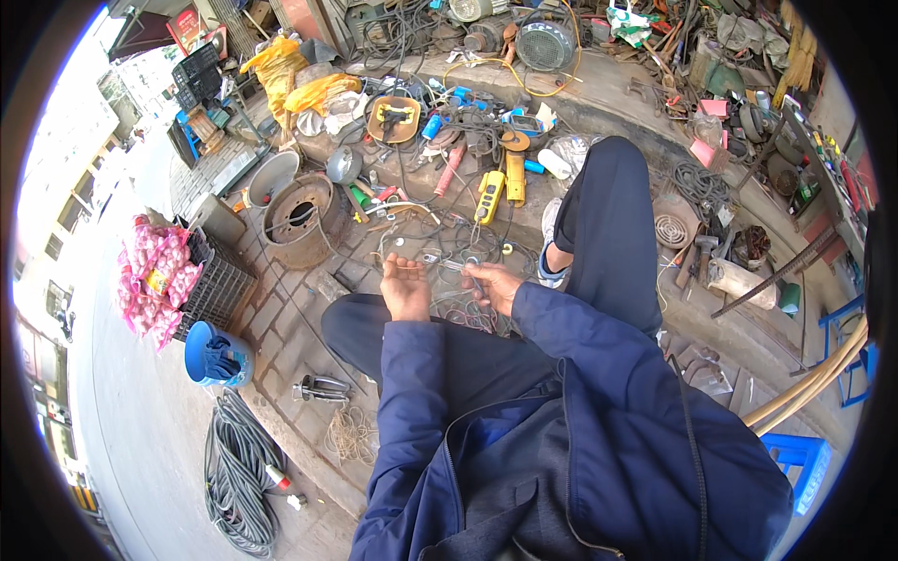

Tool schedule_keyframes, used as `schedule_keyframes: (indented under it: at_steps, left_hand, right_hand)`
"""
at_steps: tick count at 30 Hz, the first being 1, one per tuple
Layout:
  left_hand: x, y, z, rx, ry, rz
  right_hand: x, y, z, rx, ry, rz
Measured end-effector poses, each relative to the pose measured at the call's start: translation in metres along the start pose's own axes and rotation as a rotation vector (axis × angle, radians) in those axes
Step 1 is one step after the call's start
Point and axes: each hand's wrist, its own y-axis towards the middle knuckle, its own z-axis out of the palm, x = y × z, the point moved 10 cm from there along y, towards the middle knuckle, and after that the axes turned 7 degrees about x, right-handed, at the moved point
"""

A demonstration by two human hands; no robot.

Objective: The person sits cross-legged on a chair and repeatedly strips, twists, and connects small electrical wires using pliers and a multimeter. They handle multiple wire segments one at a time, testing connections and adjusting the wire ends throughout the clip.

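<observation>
My left hand (pixel 406 290) is raised above my bent leg, palm turned up and fingers curled in. Whatever lies in its fingers is too small to make out. Just to the right, my right hand (pixel 493 284) pinches a small silvery metal tool (pixel 452 265), which points toward my left hand. Its exact kind cannot be told. Below and behind both hands, loose thin wires (pixel 458 304) lie tangled on the paving. Beyond them rests a yellow push-button pendant control (pixel 489 197) with a cable.
A rusty wheel rim (pixel 304 222) stands left of the wires. Further left are a blue bucket (pixel 217 353), a black crate (pixel 217 280) with pink mesh bags (pixel 157 271), and coiled cable (pixel 238 477). A puller (pixel 320 388) lies nearer. An electric motor (pixel 545 45) sits at the back.
</observation>
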Motion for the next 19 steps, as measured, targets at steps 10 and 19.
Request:
schedule_keyframes:
  at_steps: [10,19]
  left_hand:
    - [0.039,-0.024,0.025,0.091,0.371,-0.156]
    - [0.025,-0.04,0.061,0.273,0.37,-0.067]
  right_hand:
    - [0.014,-0.008,-0.012,-0.073,-0.081,-0.104]
    - [0.005,0.004,-0.033,-0.187,-0.15,-0.014]
